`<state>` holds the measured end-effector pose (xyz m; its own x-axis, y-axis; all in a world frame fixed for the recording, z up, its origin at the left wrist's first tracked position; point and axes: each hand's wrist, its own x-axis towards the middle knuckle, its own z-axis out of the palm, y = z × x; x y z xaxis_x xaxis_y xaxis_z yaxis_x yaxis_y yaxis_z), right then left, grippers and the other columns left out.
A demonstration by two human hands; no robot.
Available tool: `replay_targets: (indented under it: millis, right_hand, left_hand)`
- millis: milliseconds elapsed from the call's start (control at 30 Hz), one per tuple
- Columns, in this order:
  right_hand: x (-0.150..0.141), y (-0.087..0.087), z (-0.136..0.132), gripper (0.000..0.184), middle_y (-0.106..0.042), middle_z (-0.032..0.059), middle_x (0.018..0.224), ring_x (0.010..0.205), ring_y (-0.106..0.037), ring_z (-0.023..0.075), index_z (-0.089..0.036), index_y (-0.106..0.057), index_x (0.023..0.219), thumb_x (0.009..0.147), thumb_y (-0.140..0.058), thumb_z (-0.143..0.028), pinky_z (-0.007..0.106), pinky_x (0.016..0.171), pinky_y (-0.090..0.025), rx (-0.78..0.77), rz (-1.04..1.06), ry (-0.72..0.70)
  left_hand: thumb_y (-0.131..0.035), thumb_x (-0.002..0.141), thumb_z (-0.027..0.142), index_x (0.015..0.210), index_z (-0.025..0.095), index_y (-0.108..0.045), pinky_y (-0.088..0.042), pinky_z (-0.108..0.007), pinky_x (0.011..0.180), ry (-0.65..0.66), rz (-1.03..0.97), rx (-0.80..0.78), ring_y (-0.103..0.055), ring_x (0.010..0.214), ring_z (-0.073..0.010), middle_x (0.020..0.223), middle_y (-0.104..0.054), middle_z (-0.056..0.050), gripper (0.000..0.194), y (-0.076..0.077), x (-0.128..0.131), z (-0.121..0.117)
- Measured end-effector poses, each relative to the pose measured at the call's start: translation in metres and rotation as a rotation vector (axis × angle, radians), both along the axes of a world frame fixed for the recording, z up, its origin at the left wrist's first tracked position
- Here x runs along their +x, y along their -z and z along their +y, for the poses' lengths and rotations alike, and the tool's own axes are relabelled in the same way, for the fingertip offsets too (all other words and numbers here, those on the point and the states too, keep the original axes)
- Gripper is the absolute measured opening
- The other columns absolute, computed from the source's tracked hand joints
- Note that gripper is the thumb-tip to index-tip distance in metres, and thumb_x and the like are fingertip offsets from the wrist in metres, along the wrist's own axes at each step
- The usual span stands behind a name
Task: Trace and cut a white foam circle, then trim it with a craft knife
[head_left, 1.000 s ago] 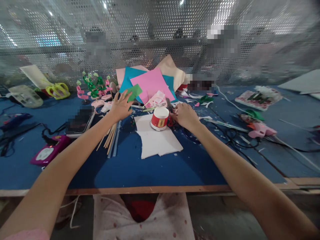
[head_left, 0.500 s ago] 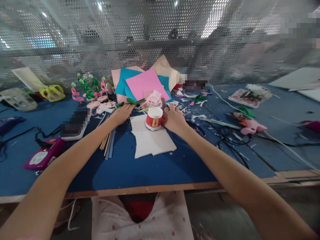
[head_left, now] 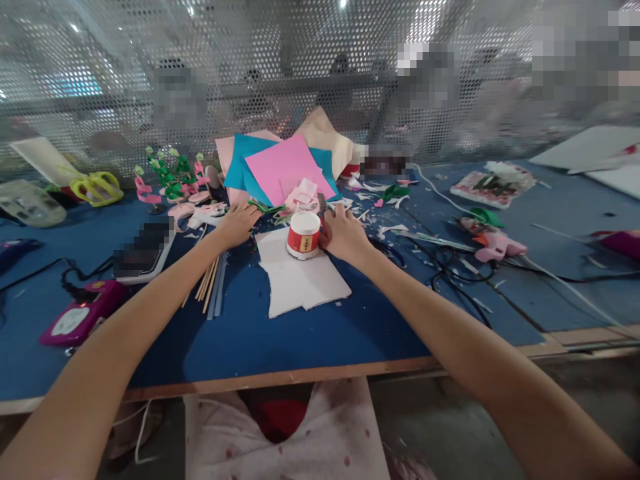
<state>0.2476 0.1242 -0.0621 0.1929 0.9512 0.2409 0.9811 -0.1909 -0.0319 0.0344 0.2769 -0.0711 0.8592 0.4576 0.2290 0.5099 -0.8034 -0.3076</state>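
My left hand (head_left: 239, 224) lies on the table with fingers stretched out, its tips at some dark green strips (head_left: 265, 207). My right hand (head_left: 345, 235) is closed with curled fingers, right beside a red tub with a white top (head_left: 303, 236). A dark grey piece (head_left: 321, 202) sticks up by its fingers; I cannot make out what it is. The tub stands upright on white cut sheets (head_left: 305, 287). Behind it lie a crumpled pale pink piece (head_left: 304, 196) and a stack topped by a pink sheet (head_left: 287, 167).
Thin wooden sticks (head_left: 207, 287) and clear sticks (head_left: 218, 287) lie left of the sheets. Farther left are a phone-like device (head_left: 145, 250), a purple box (head_left: 83, 313) and pink-and-green flower-like crafts (head_left: 173, 177). To the right are black cables (head_left: 445, 270) and a pink glue gun (head_left: 497, 247).
The whole view has shifted slightly, with things a little farther left. My left hand's fingers have drawn back slightly from the green strips; my right hand stays by the tub.
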Motion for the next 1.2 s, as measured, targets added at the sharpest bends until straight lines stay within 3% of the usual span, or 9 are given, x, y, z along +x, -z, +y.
replay_targets:
  millis: [133, 333, 467, 567, 733, 833, 933, 1067, 1200]
  right_hand:
    - [0.008, 0.007, 0.005, 0.040, -0.044, 0.0211, 0.118, 0.106, -0.046, 0.0330, -0.008, -0.045, 0.117, 0.083, -0.044, -0.030, 0.041, 0.080, -0.042, 0.049, 0.015, -0.009]
    - [0.016, 0.020, 0.014, 0.034, -0.047, 0.0225, 0.108, 0.101, -0.046, 0.0348, -0.005, -0.050, 0.103, 0.082, -0.045, -0.030, 0.046, 0.080, -0.041, 0.214, 0.037, 0.046]
    - [0.015, 0.018, 0.014, 0.034, -0.047, 0.0201, 0.106, 0.104, -0.044, 0.0333, -0.008, -0.047, 0.106, 0.082, -0.044, -0.032, 0.053, 0.087, -0.037, 0.580, 0.074, 0.038]
    - [0.012, 0.012, 0.008, 0.037, -0.046, 0.0183, 0.109, 0.106, -0.044, 0.0314, -0.013, -0.041, 0.115, 0.086, -0.038, -0.036, 0.055, 0.090, -0.035, 0.849, 0.060, -0.068]
    - [0.000, 0.009, -0.006, 0.052, -0.051, 0.0172, 0.103, 0.098, -0.050, 0.0303, -0.012, -0.039, 0.121, 0.083, -0.044, -0.047, 0.052, 0.086, -0.038, 1.119, -0.129, -0.317]
    - [-0.010, 0.010, -0.012, 0.050, -0.055, 0.0119, 0.088, 0.085, -0.054, 0.0260, -0.013, -0.048, 0.115, 0.082, -0.047, -0.050, 0.047, 0.080, -0.041, 1.095, -0.232, -0.350]
    - [-0.015, 0.009, -0.016, 0.037, -0.057, 0.0076, 0.078, 0.077, -0.056, 0.0217, -0.016, -0.055, 0.101, 0.085, -0.044, -0.048, 0.040, 0.075, -0.043, 1.041, -0.285, -0.387]
    - [-0.013, 0.008, -0.019, 0.024, -0.059, 0.0040, 0.071, 0.068, -0.057, 0.0168, -0.018, -0.056, 0.091, 0.091, -0.038, -0.035, 0.032, 0.067, -0.044, 1.116, -0.230, -0.546]
    - [-0.013, 0.003, -0.019, 0.017, -0.061, 0.0037, 0.069, 0.063, -0.059, 0.0156, -0.018, -0.055, 0.088, 0.091, -0.043, -0.030, 0.031, 0.061, -0.046, 1.081, 0.027, -0.626]
  left_hand:
    - [-0.040, 0.065, -0.001, 0.100, 0.011, -0.065, -0.042, -0.044, 0.092, -0.004, -0.215, -0.186, -0.050, 0.102, -0.0272, 0.098, -0.058, -0.014, 0.045, -0.009, -0.001, 0.006]
    - [-0.046, 0.061, 0.004, 0.084, 0.013, -0.070, -0.048, -0.038, 0.083, -0.001, -0.721, -0.668, -0.058, 0.085, -0.0209, 0.084, -0.065, -0.007, 0.035, -0.046, 0.005, -0.005]
    - [-0.044, 0.079, 0.016, 0.102, 0.016, -0.063, -0.052, -0.035, 0.081, 0.161, -0.982, -0.747, -0.062, 0.087, -0.0173, 0.099, -0.066, -0.006, 0.030, -0.062, 0.013, -0.019]
    - [-0.043, 0.089, 0.029, 0.113, 0.023, -0.056, -0.049, -0.037, 0.092, 0.378, -1.135, -0.622, -0.058, 0.107, -0.0191, 0.116, -0.060, -0.006, 0.028, -0.068, 0.021, -0.037]
    - [-0.031, 0.094, 0.048, 0.130, 0.034, -0.040, -0.043, -0.043, 0.101, 0.660, -1.017, -0.408, -0.044, 0.126, -0.0245, 0.132, -0.045, -0.005, 0.040, -0.072, 0.034, -0.086]
    - [-0.024, 0.092, 0.055, 0.130, 0.030, -0.043, -0.041, -0.046, 0.103, 0.792, -0.850, -0.383, -0.042, 0.126, -0.0273, 0.129, -0.045, -0.007, 0.049, -0.072, 0.038, -0.116]
    - [-0.019, 0.093, 0.053, 0.128, 0.027, -0.044, -0.037, -0.046, 0.106, 0.825, -0.782, -0.376, -0.040, 0.127, -0.0266, 0.129, -0.043, -0.008, 0.050, -0.069, 0.043, -0.133]
    - [-0.015, 0.092, 0.056, 0.132, 0.027, -0.038, -0.033, -0.046, 0.109, 0.839, -0.653, -0.374, -0.034, 0.130, -0.0268, 0.134, -0.036, -0.009, 0.055, -0.058, 0.048, -0.136]
    - [-0.024, 0.083, 0.069, 0.141, 0.019, -0.015, -0.033, -0.050, 0.106, 0.823, -0.642, -0.258, -0.033, 0.129, -0.0297, 0.137, -0.034, -0.016, 0.077, -0.045, 0.046, -0.121]
